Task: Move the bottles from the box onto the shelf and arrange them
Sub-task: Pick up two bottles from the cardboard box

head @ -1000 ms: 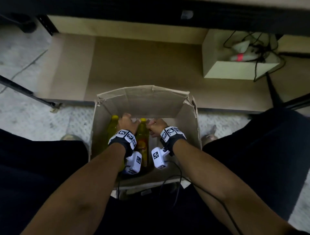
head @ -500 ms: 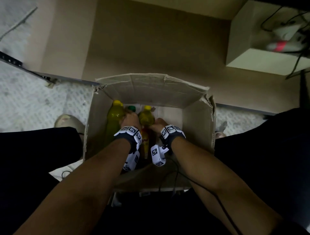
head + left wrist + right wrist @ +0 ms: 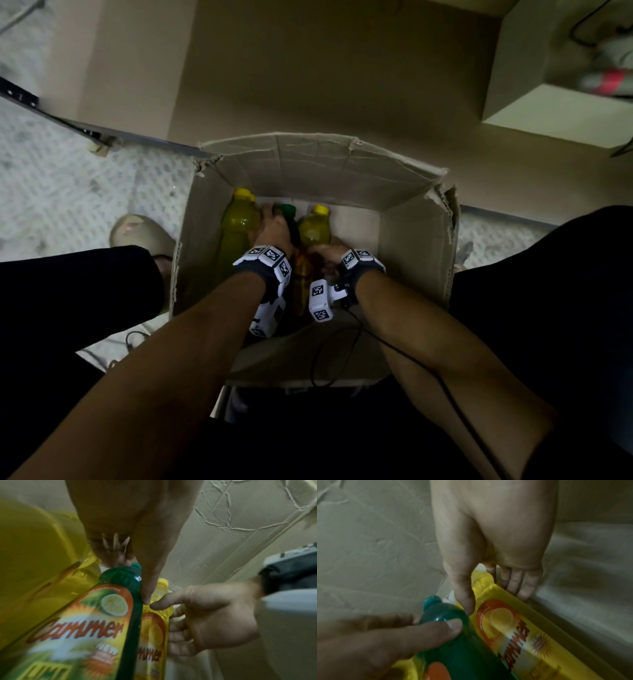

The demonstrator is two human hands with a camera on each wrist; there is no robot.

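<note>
An open cardboard box (image 3: pixel 411 240) on the floor holds a green bottle (image 3: pixel 288 209) between two yellow ones (image 3: pixel 239 222) (image 3: pixel 315 226). My left hand (image 3: pixel 274 231) grips the green bottle (image 3: pixel 120 577) at its shoulder, thumb down the right side and fingers behind the neck. My right hand (image 3: pixel 325 251) grips the right yellow bottle (image 3: pixel 513 622), thumb on the front and fingers (image 3: pixel 522 588) down its far side against the box wall. All the bottles stand in the box. The low shelf board (image 3: pixel 308 68) lies just beyond the box.
A pale open carton (image 3: pixel 548 113) with cables and a red-banded object sits on the shelf board at the far right. A shoe (image 3: pixel 137 233) rests on the floor left of the box. My dark-clad knees flank the box. A wrist-camera cable (image 3: pixel 318 359) hangs over its near edge.
My head has tilted down over the box. Both hands have gone a little deeper among the bottles and closed round the green and the right yellow one.
</note>
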